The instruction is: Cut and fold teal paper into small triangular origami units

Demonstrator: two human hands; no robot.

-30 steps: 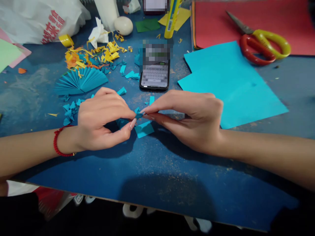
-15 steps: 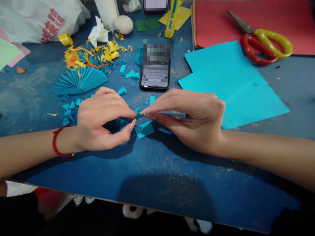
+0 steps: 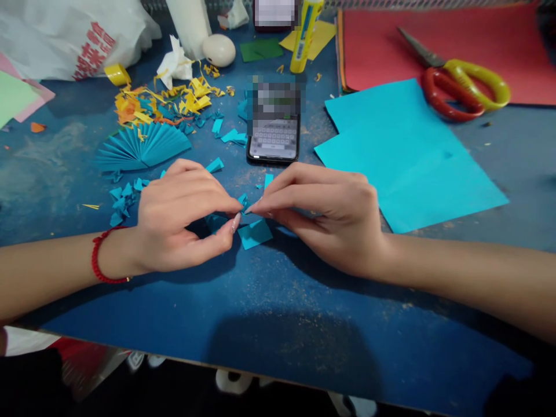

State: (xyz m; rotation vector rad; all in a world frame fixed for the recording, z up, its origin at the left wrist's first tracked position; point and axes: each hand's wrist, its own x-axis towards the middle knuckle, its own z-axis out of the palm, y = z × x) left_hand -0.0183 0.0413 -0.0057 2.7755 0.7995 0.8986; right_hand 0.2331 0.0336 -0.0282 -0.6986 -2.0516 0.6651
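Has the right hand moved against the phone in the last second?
Yes. The right hand has drawn leftward: its knuckles sit closer to the phone, fingertips still pinching the small blue paper piece.

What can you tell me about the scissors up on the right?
The scissors lie flat at the far right of the table, closed. One handle loop is red, the other yellow, both plastic by their look; the grey metal blades point up and left. They rest mostly on a red paper sheet, the red loop reaching toward the edge of the light blue sheet. No hand touches them.
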